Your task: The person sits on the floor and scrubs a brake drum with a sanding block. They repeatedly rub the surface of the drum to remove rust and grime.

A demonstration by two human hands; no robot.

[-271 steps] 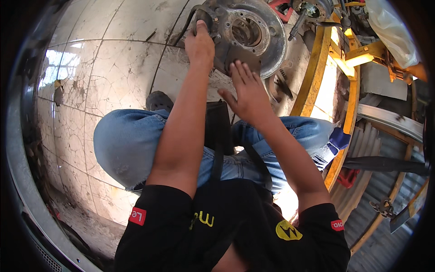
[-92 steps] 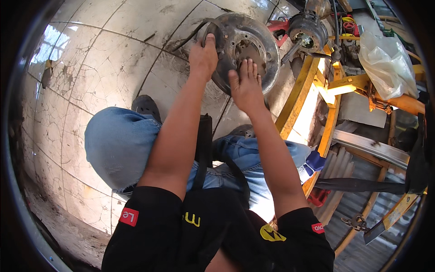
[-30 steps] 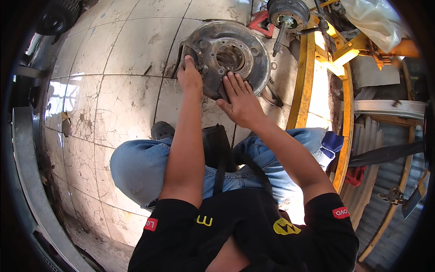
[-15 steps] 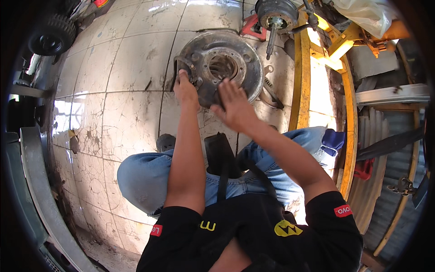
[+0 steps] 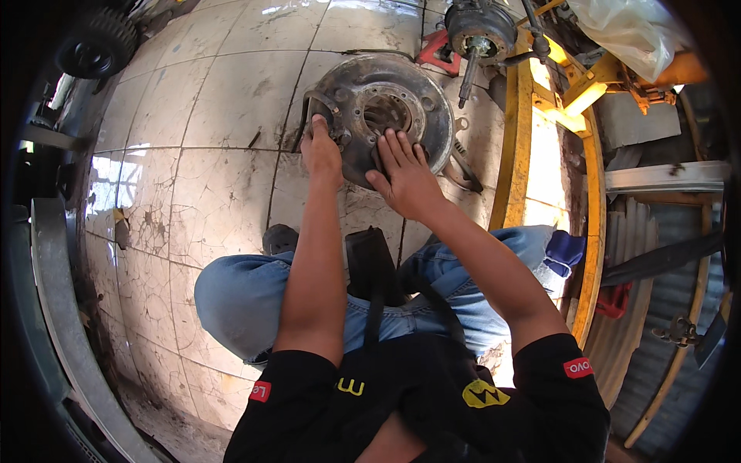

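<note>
A round, dirty metal brake backing plate (image 5: 438,127) lies on the tiled floor in front of my knees, with a large hole in its middle. My left hand (image 5: 321,158) is closed on its left edge, thumb up beside a dark curved bracket (image 5: 316,100); its other fingers are mostly hidden. My right hand (image 5: 407,176) lies nearly flat over the plate's lower part, fingers stretched toward the hole. Something dark shows beside and under that palm; I cannot make out what it is. A curved metal piece (image 5: 461,166) lies at the plate's right side.
A hub with a long shaft (image 5: 478,42) sits at the far right, near a red stand (image 5: 438,54). Along the right runs a yellow metal frame (image 5: 511,162). A tyre (image 5: 96,48) is at the far left, and a grey metal beam (image 5: 73,309) curves along the near left.
My right hand has shifted slightly on the plate, its fingers now clearer and closer to the hole. The left hand keeps its hold. The whole view has moved a little.
</note>
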